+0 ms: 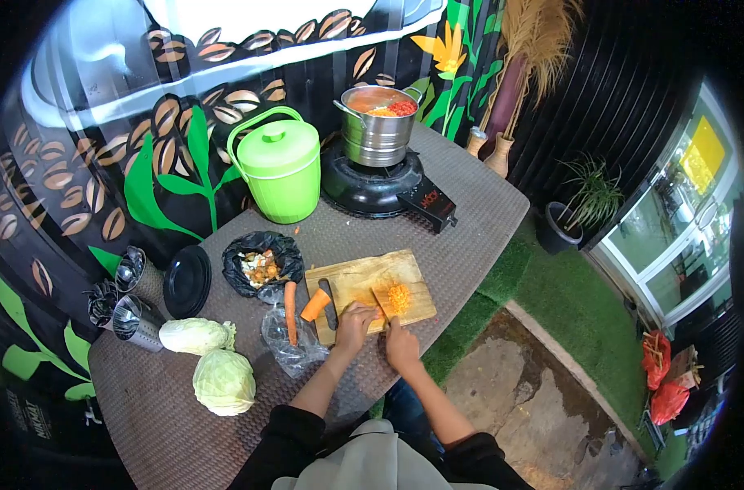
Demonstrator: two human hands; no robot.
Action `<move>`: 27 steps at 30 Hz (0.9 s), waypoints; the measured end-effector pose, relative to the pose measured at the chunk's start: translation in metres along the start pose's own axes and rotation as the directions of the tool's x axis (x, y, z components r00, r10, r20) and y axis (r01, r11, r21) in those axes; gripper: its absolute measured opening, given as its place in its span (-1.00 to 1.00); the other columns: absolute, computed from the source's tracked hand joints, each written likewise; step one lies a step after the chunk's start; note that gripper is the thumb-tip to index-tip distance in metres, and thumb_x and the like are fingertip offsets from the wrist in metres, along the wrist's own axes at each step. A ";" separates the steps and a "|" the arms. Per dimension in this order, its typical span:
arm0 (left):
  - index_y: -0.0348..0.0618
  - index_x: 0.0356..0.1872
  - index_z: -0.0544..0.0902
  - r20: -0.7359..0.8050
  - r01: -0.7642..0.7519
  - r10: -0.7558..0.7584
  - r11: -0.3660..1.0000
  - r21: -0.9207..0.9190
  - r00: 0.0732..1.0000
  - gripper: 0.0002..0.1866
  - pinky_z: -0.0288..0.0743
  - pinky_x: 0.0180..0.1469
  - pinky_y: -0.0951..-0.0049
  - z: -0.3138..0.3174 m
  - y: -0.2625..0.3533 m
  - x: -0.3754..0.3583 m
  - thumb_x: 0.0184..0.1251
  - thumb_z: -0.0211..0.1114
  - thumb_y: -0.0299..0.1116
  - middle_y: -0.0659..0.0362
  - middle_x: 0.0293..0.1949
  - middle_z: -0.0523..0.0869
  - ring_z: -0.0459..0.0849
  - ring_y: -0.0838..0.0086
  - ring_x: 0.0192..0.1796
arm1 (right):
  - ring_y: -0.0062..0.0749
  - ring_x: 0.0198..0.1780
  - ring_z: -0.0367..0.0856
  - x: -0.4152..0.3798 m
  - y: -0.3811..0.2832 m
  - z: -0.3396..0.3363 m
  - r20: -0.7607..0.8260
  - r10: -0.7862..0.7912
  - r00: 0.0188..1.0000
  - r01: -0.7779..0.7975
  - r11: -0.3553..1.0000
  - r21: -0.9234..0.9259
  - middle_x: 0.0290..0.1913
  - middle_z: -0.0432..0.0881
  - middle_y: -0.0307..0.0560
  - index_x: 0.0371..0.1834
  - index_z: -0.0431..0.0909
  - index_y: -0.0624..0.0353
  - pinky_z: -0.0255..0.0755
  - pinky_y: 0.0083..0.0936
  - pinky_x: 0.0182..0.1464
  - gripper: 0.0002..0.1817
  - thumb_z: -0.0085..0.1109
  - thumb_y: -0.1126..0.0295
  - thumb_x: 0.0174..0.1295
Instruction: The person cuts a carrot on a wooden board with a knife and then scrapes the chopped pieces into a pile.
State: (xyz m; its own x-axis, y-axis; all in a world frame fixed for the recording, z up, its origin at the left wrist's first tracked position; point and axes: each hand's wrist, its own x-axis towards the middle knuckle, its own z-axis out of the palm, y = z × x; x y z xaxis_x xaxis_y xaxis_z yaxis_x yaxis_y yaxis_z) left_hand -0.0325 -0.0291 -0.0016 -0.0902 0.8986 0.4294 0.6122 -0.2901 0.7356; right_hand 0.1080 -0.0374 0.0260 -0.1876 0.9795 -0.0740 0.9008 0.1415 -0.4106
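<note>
On the wooden cutting board (417, 265) lies a heap of diced carrot (399, 299). My right hand (402, 347) is wrapped round the handle of a knife (384, 303), whose blade stands beside the heap. Just left of the blade, my left hand (355, 327) is closed over a piece of carrot (377, 314), mostly hidden by the fingers. A thick carrot piece (315, 305) rests at the board's left edge. A long carrot (290, 314) lies farther left, partly on a clear plastic bag (294, 351).
A steel pot (379, 135) stands on a black stove (364, 189), beside a green lidded bucket (279, 167). Left on the table (164, 408) are a black bag of scraps (262, 265), black plates (187, 282), utensil holders (139, 322), a long cabbage (194, 336) and a round cabbage (224, 382).
</note>
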 end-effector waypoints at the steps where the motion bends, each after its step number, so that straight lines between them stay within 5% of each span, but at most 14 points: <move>1: -0.27 -0.31 0.76 0.004 0.005 -0.005 1.000 -0.001 1.000 -0.86 0.53 0.00 0.35 0.001 -0.002 -0.003 0.09 0.32 -0.52 0.07 -0.22 0.77 0.65 0.26 -0.09 | 0.17 -0.30 0.68 0.007 0.001 -0.005 0.005 0.003 1.000 -0.003 1.000 0.000 -0.40 0.66 0.25 -0.16 0.33 0.21 0.55 -0.01 -0.26 -0.72 -0.10 0.18 0.42; 6: -0.28 -0.31 0.76 -0.004 0.018 -0.018 1.000 -0.025 1.000 -0.86 0.51 0.00 0.34 0.001 -0.002 0.000 0.10 0.31 -0.53 0.07 -0.22 0.77 0.63 0.26 -0.10 | 0.20 -0.19 0.66 0.024 0.008 -0.022 0.196 -0.010 0.981 0.004 1.000 0.031 -0.29 0.64 0.35 -0.06 0.36 0.23 0.53 0.02 -0.15 -0.66 -0.09 0.13 0.40; 12: -0.28 -0.32 0.76 -0.005 0.043 -0.043 0.999 -0.033 0.999 -0.87 0.50 0.00 0.35 -0.001 0.002 0.001 0.10 0.32 -0.53 0.07 -0.23 0.76 0.63 0.26 -0.11 | 0.24 -0.12 0.64 0.004 -0.017 -0.008 0.121 0.147 0.982 -0.161 0.980 0.119 -0.22 0.64 0.36 -0.06 0.42 0.25 0.49 0.04 -0.06 -0.66 -0.10 0.16 0.40; 18: -0.26 -0.36 0.76 0.002 0.058 -0.058 0.998 -0.013 0.998 -0.89 0.51 -0.03 0.34 -0.001 0.000 0.003 0.07 0.34 -0.53 0.07 -0.29 0.76 0.63 0.27 -0.14 | 0.26 -0.10 0.63 0.035 0.012 -0.013 0.239 -0.012 0.971 0.000 0.999 0.050 -0.23 0.63 0.37 -0.08 0.41 0.25 0.49 0.05 -0.04 -0.64 -0.10 0.13 0.40; 21: -0.26 -0.37 0.76 0.026 0.058 -0.057 0.998 -0.038 0.998 -0.89 0.51 -0.05 0.33 -0.002 -0.001 0.005 0.06 0.34 -0.53 0.07 -0.33 0.74 0.64 0.26 -0.16 | 0.28 -0.11 0.62 0.001 -0.016 -0.023 0.130 0.131 0.983 -0.141 0.987 0.071 -0.23 0.63 0.38 -0.07 0.42 0.27 0.49 0.04 -0.05 -0.64 -0.08 0.14 0.39; 27: -0.25 -0.38 0.76 0.050 0.031 -0.031 0.999 -0.013 0.998 -0.89 0.51 -0.09 0.32 -0.004 -0.003 0.006 0.04 0.35 -0.53 0.04 -0.33 0.72 0.64 0.22 -0.20 | 0.27 -0.14 0.63 0.023 -0.009 -0.008 0.126 0.062 0.990 -0.076 0.991 0.110 -0.25 0.63 0.41 -0.09 0.41 0.30 0.50 0.03 -0.08 -0.65 -0.11 0.17 0.41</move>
State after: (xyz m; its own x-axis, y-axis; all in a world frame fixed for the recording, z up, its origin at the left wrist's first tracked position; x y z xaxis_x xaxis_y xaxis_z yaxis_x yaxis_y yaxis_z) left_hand -0.0382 -0.0237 0.0009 -0.0692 0.9225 0.3797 0.5992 -0.2659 0.7552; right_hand 0.0987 -0.0150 0.0351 -0.1796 0.9604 -0.2131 0.8639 0.0503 -0.5012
